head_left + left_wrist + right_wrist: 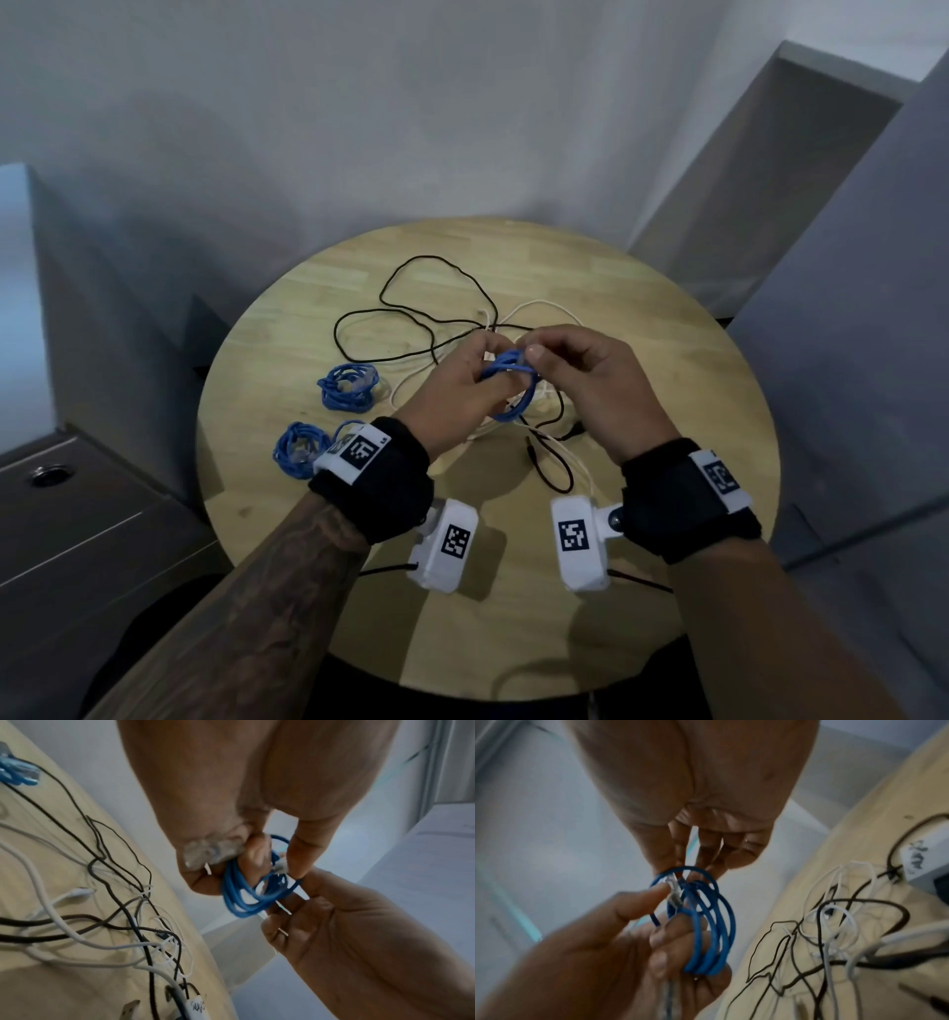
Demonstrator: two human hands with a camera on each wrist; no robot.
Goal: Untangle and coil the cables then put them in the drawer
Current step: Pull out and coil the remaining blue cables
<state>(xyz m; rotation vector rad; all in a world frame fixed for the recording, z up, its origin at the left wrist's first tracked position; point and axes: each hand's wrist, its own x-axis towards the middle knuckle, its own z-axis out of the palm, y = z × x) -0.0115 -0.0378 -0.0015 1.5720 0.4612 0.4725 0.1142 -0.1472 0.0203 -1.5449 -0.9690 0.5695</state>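
A small coil of blue cable (508, 395) hangs above the middle of the round wooden table (667, 370). Its loops go round the curled fingers of my left hand (488, 377), as the right wrist view shows on the coil (706, 933). My right hand (529, 360) pinches the top of the coil beside its clear plug (673, 892). In the left wrist view the coil (244, 894) sits between both hands. A loose tangle of black cable (411, 308) and white cable (539, 307) lies on the table under and beyond my hands.
Two coiled blue cables (349, 385) (298, 452) lie on the table's left side. A white adapter (921, 862) sits among the tangle. A grey cabinet (77, 514) stands left of the table, and walls close in behind.
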